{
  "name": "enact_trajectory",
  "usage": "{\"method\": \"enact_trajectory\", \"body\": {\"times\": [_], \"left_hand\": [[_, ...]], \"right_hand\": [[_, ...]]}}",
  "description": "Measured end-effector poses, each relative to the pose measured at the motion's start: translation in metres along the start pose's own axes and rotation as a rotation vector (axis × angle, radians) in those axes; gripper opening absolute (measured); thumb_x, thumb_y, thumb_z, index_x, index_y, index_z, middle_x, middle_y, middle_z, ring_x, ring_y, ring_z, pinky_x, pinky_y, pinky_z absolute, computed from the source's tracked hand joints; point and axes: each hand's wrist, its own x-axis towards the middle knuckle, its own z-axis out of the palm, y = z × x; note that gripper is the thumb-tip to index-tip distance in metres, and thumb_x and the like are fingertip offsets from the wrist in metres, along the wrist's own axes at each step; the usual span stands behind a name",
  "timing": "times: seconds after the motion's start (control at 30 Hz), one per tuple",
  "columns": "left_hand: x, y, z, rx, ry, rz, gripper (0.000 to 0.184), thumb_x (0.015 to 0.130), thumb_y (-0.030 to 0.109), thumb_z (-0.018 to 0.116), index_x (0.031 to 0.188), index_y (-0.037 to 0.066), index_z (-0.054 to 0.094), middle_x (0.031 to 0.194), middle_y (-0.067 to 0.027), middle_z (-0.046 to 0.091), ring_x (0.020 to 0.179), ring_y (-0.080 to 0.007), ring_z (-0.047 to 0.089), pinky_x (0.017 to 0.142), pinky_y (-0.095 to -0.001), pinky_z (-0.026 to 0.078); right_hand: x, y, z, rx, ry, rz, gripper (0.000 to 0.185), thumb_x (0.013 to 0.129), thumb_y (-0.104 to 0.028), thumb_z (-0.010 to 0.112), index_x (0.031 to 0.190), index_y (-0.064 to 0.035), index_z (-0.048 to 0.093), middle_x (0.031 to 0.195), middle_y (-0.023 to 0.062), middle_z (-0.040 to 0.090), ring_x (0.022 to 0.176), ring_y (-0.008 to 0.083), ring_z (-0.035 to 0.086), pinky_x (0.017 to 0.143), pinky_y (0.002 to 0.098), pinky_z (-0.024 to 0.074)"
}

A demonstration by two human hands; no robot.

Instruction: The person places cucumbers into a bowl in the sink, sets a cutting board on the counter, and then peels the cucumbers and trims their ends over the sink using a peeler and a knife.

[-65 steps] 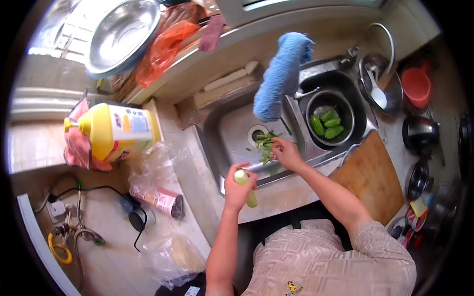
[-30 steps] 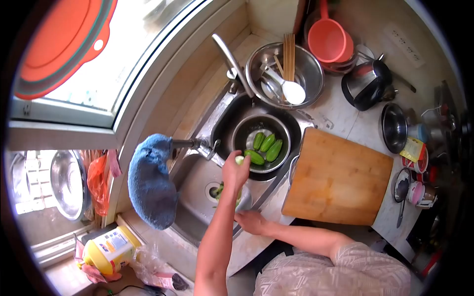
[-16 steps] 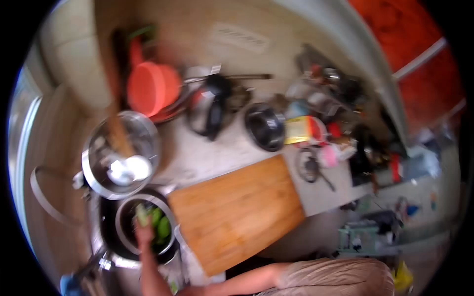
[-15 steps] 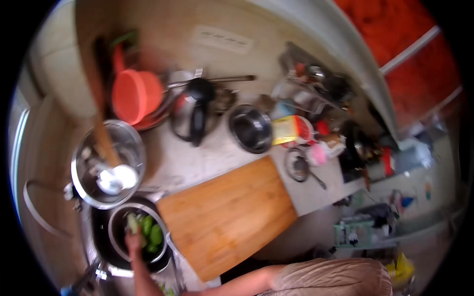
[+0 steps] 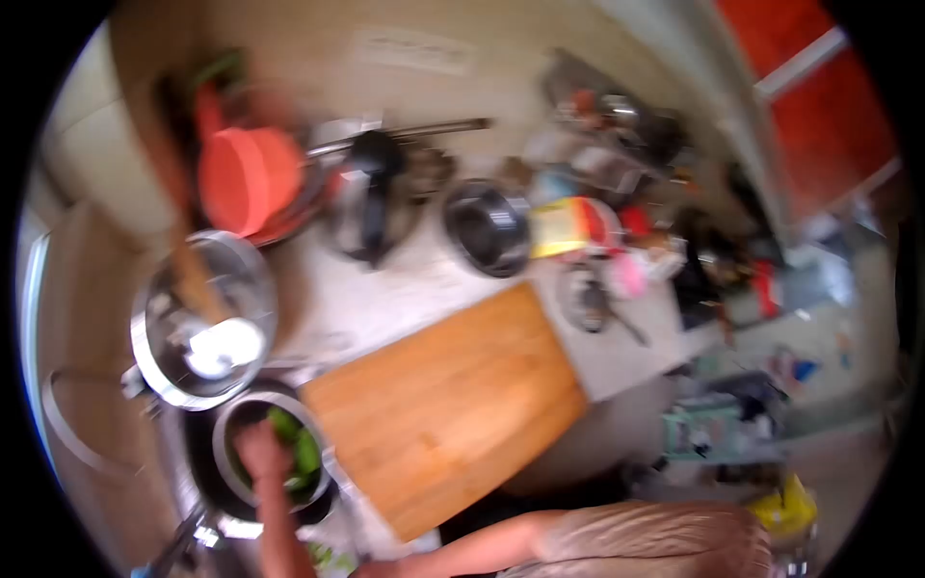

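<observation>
My left hand (image 5: pixel 261 449) reaches down into a metal bowl (image 5: pixel 224 453) in the sink. It lies over the left part of several green vegetables (image 5: pixel 306 453) that look like green peppers. Blur and the downward angle hide its fingers, so I cannot see whether they grip anything. My right forearm (image 5: pixel 482 554) comes in from the right along the bottom edge. Only a little of my right hand (image 5: pixel 381 569) shows there, its fingers out of sight. Small green pieces (image 5: pixel 330 559) lie close by it.
A wooden cutting board (image 5: pixel 448 409) lies right of the sink. Behind the sink stands a large steel bowl (image 5: pixel 145 328) with a wooden-handled utensil. Further back are a red dipper (image 5: pixel 249 181), a kettle (image 5: pixel 374 202), a dark pot (image 5: pixel 487 228) and a yellow packet (image 5: pixel 559 229).
My left hand has moved up and deeper into the bowl. The pale green piece seen by its fingers before is now out of sight. The camera has shifted slightly.
</observation>
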Motion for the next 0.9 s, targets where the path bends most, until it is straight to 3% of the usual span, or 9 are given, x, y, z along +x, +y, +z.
{"method": "enact_trajectory", "body": {"times": [0.07, 0.17, 0.23, 0.3, 0.37, 0.43, 0.6, 0.8, 0.9], "left_hand": [[-0.008, 0.001, 0.003, -0.092, 0.175, -0.032, 0.029, 0.074, 0.019, 0.067, 0.099, 0.008, 0.06, 0.095, -0.0142, 0.062, 0.092, -0.0313, 0.061, 0.084, -0.0471, 0.045], [-0.038, 0.008, -0.02, -0.434, 0.435, -0.282, 0.038, 0.068, 0.016, 0.067, 0.104, 0.007, 0.06, 0.1, -0.0135, 0.063, 0.096, -0.035, 0.06, 0.084, -0.0478, 0.045], [-0.05, 0.017, -0.053, -0.668, 0.408, -0.475, 0.029, 0.071, 0.023, 0.069, 0.092, 0.005, 0.059, 0.092, -0.0145, 0.062, 0.086, -0.036, 0.061, 0.076, -0.0446, 0.048], [-0.053, 0.014, -0.064, -0.73, 0.541, -0.567, 0.031, 0.082, 0.031, 0.068, 0.085, 0.001, 0.06, 0.08, -0.0172, 0.063, 0.075, -0.0343, 0.062, 0.072, -0.041, 0.048], [-0.05, 0.007, -0.091, -0.934, 0.672, -0.651, 0.033, 0.087, 0.032, 0.065, 0.089, -0.001, 0.063, 0.079, -0.0179, 0.065, 0.072, -0.0285, 0.063, 0.071, -0.0376, 0.048], [-0.041, -0.003, -0.114, -0.995, 0.997, -0.595, 0.034, 0.091, 0.03, 0.061, 0.099, -0.003, 0.062, 0.08, -0.0177, 0.066, 0.073, -0.0243, 0.063, 0.072, -0.0361, 0.048], [-0.015, -0.041, -0.156, -0.792, 0.851, -0.787, 0.042, 0.093, 0.039, 0.056, 0.117, 0.005, 0.059, 0.085, -0.0225, 0.065, 0.085, -0.0425, 0.062, 0.077, -0.0479, 0.046], [-0.003, -0.062, -0.17, -0.7, 0.766, -0.832, 0.048, 0.093, 0.047, 0.05, 0.088, 0.004, 0.071, 0.082, -0.0235, 0.067, 0.083, -0.0441, 0.063, 0.073, -0.0496, 0.047], [0.0, -0.077, -0.161, -0.813, 0.794, -0.739, 0.047, 0.092, 0.047, 0.052, 0.087, 0.004, 0.071, 0.076, -0.0243, 0.065, 0.078, -0.0431, 0.064, 0.071, -0.0486, 0.047]], "right_hand": [[-0.003, -0.003, 0.0, 0.046, -0.038, -0.02, 0.012, 0.087, -0.02, 0.054, 0.088, -0.0086, 0.057, 0.08, 0.0124, 0.062, 0.071, 0.0331, 0.063, 0.058, 0.0432, 0.0508], [-0.03, -0.003, -0.025, 0.134, 0.0, 0.142, 0.024, 0.089, -0.019, 0.055, 0.11, -0.0086, 0.061, 0.085, 0.0148, 0.064, 0.075, 0.0322, 0.065, 0.062, 0.043, 0.0532], [-0.026, -0.006, -0.034, -0.047, -0.071, 0.069, 0.033, 0.088, -0.016, 0.053, 0.12, -0.0077, 0.057, 0.091, 0.0128, 0.064, 0.077, 0.0288, 0.066, 0.061, 0.0397, 0.0541], [-0.024, -0.007, -0.037, -0.013, 0.073, 0.006, 0.033, 0.086, -0.016, 0.056, 0.118, -0.0079, 0.056, 0.088, 0.0109, 0.063, 0.072, 0.0301, 0.064, 0.057, 0.0411, 0.0531], [-0.024, -0.006, -0.034, -0.028, -0.003, 0.073, 0.027, 0.085, -0.015, 0.058, 0.11, -0.0066, 0.057, 0.086, 0.0098, 0.062, 0.071, 0.0311, 0.064, 0.056, 0.0419, 0.0521], [-0.024, -0.008, -0.036, -0.039, -0.012, 0.096, 0.023, 0.085, -0.014, 0.059, 0.107, -0.0066, 0.057, 0.085, 0.0092, 0.062, 0.071, 0.031, 0.064, 0.055, 0.042, 0.0519], [-0.018, -0.013, -0.041, 0.003, 0.068, 0.074, 0.018, 0.083, -0.011, 0.063, 0.1, -0.0062, 0.059, 0.08, 0.0084, 0.061, 0.071, 0.029, 0.064, 0.056, 0.0405, 0.0525], [-0.012, -0.024, -0.052, -0.03, 0.107, 0.075, 0.014, 0.083, -0.009, 0.064, 0.097, -0.0062, 0.061, 0.079, 0.0081, 0.063, 0.069, 0.029, 0.064, 0.058, 0.0394, 0.053], [-0.012, -0.022, -0.048, -0.028, 0.063, 0.127, 0.014, 0.084, -0.009, 0.063, 0.097, -0.0066, 0.061, 0.081, 0.0095, 0.063, 0.07, 0.0304, 0.064, 0.058, 0.0398, 0.0524]]}}
